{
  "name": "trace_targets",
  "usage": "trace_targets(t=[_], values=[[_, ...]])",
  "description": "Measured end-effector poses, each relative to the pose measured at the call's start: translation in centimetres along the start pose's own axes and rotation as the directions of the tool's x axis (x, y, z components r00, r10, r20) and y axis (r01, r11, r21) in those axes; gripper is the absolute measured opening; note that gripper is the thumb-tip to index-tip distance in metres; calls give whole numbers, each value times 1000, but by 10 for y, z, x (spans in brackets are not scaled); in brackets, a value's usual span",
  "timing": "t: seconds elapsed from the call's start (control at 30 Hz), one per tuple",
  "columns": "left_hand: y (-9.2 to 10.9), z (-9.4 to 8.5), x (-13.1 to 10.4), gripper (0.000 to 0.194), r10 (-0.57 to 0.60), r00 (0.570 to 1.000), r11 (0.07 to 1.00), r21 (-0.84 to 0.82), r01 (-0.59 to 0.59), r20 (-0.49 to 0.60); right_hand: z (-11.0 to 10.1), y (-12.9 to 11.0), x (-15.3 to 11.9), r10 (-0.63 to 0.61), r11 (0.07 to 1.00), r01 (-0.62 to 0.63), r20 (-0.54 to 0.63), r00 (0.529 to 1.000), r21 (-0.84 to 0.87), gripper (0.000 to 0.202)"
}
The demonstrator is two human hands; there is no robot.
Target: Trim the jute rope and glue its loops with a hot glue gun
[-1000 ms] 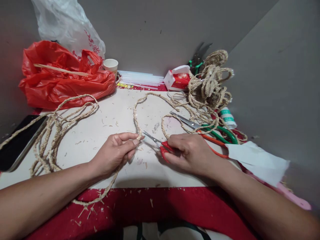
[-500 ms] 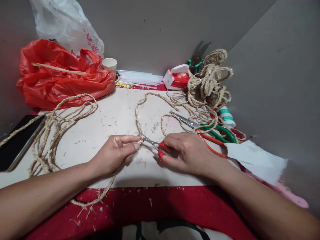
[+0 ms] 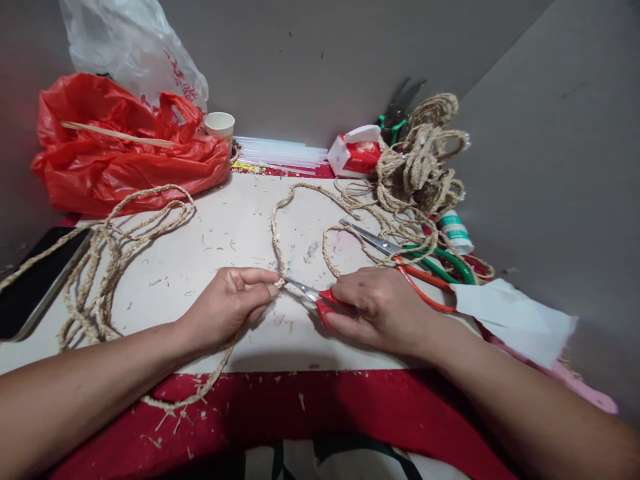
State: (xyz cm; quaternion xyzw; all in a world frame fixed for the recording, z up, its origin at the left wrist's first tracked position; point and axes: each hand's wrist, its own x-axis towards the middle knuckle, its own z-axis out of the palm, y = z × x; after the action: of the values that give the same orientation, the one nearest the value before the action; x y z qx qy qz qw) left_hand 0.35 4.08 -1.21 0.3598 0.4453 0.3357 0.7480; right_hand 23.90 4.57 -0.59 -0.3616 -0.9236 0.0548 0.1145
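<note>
Between the thumb and fingers of my left hand point(image 3: 234, 300) is pinched a braided straw rope point(image 3: 275, 237). The rope runs up over the white board beyond the fingertips, and a tail hangs below the hand past the board's front edge. My right hand point(image 3: 376, 305) is closed round the red handles of small scissors point(image 3: 311, 293). Their blade tips touch the rope right by my left fingertips; whether the rope lies between the blades is hard to make out. A loose coil of the same rope point(image 3: 113, 267) lies left of my left hand.
Large scissors point(image 3: 373, 238) with orange and green handles lie behind my right hand. At the back right are bundled rope point(image 3: 423, 160) and a tissue pack point(image 3: 356, 152). A red plastic bag point(image 3: 125, 173), paper cup point(image 3: 220, 125) and phone point(image 3: 40, 287) are on the left.
The small scissors have closed further at the rope, their red handles drawing together in my right hand. My left hand holds the rope in nearly the same spot.
</note>
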Motion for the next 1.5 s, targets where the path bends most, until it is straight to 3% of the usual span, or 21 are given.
trace_targets(t=[0.37, 0.57, 0.7, 1.0, 1.17, 1.33, 1.5], values=[[-1, -1, 0, 22, 13, 1000, 1000, 7, -13, -9, -1, -1, 0, -34, 999, 35, -29, 999, 13, 31], [-2, 3, -2, 20, -16, 1000, 998, 54, 16, -2, -2, -7, 4, 20, 999, -21, -36, 999, -25, 30], [-1, 2, -2, 18, -25, 1000, 998, 58, 25, -9, -6, -7, 3, 17, 999, -16, -20, 1000, 37, 31], [-2, 0, 0, 21, 54, 999, 998, 33, -54, 5, -2, -4, 1, -5, 997, 10, -63, 998, 79, 30], [-1, 0, 0, 37, 81, 997, 995, 56, -81, 11, 0, -1, 3, 96, 984, -81, -90, 991, 156, 25], [-1, -3, 0, 49, 74, 996, 989, 126, -80, 47, 1, 1, 4, 155, 973, -144, -46, 987, 179, 16], [-4, -3, 1, 45, 69, 995, 990, 117, -77, 72, 0, 2, 5, 167, 974, -167, 13, 986, 155, 8]])
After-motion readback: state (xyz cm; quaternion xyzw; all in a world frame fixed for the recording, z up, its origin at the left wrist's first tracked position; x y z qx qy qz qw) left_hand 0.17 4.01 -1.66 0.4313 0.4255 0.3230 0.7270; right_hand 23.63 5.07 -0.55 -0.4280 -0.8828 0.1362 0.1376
